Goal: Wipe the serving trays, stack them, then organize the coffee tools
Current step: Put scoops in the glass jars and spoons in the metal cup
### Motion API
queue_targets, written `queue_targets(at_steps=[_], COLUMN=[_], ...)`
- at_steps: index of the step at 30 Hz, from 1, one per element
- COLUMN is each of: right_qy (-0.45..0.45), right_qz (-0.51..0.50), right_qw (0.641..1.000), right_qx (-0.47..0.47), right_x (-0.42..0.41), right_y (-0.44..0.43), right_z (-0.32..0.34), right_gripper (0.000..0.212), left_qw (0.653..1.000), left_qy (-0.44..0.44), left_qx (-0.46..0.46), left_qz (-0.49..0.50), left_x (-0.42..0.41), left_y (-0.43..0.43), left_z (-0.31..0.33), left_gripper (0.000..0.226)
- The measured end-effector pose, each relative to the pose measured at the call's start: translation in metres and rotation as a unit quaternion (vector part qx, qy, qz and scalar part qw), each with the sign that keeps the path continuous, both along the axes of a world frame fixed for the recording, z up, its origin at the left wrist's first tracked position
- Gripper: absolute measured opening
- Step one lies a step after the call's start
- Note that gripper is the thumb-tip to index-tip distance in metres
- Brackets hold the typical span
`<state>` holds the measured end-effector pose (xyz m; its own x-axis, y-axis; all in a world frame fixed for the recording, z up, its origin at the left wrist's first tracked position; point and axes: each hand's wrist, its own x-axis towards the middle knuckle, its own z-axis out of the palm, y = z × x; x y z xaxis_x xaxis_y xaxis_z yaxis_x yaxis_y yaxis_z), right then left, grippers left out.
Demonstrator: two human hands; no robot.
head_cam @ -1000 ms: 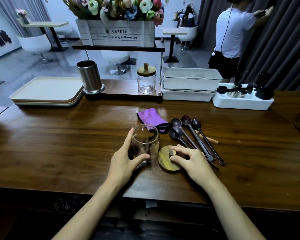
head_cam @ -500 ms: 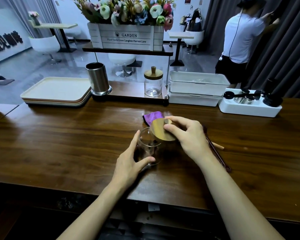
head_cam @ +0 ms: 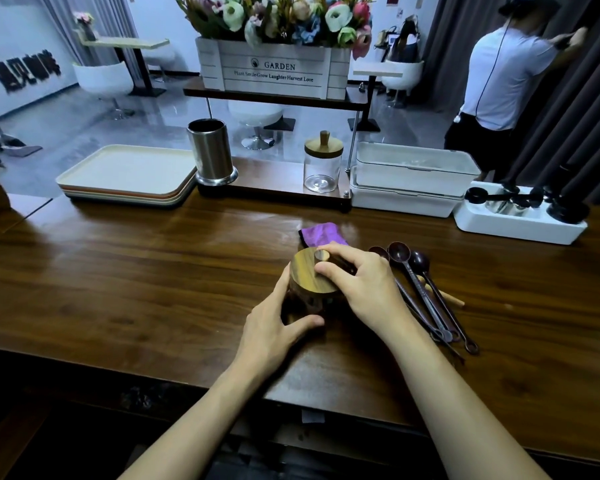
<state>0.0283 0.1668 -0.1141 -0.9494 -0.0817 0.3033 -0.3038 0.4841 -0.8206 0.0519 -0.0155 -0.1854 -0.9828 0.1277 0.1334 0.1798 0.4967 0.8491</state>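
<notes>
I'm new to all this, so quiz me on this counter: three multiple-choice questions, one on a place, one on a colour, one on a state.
1. Where is the stack of cream plastic serving trays?
A. on the white bins
B. at the far left of the dark wooden counter, beside the tall steel cylinder
C. under the spoons

2. What colour is the folded cloth behind the small glass jar?
A. purple
B. green
C. yellow

3. What state is the jar in?
A. open, lid flat on the counter
B. tipped on its side
C. covered by the round wooden lid

Answers: B, the trays lie just left of the cylinder. A, the cloth is plainly purple. C, the lid sits on the jar, the right hand pinching its knob while the left hand holds the glass.
</notes>
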Motion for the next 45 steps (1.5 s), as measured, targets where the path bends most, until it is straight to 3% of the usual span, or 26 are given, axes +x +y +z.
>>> queue_targets(at_steps=[7,20,30,37,45], right_qy=[-0.003,-0.037,-0.066,-0.109,-0.103], right_qz=[-0.008,-0.024,0.055,0.075,0.082], right_qw=[0.999,0.999,0.992,0.969,0.955], right_qx=[-0.033,0.029,-0.093,-0.210,-0.264], right_x=[0.000,-0.003,0.016,0.016,-0.026], right_y=[-0.001,0.002,0.014,0.012,-0.015], right_z=[-0.013,-0.016,-0.036,-0.049,-0.048], right_gripper=[0.024,0.033,0.046,0.080,0.072], left_qw=[1.000,1.000,0.999,0.999,0.997], left_qy=[0.004,-0.002,-0.013,-0.014,-0.011], left_qx=[0.001,-0.003,-0.025,0.000,0.082], left_qz=[-0.006,-0.001,0.029,0.039,0.010], left_x=[0.000,-0.003,-0.003,-0.003,-0.047], left_y=[0.001,0.000,0.002,0.002,-0.018], left_z=[0.001,-0.003,-0.006,-0.006,0.005], left_gripper=[0.101,0.101,0.102,0.101,0.094])
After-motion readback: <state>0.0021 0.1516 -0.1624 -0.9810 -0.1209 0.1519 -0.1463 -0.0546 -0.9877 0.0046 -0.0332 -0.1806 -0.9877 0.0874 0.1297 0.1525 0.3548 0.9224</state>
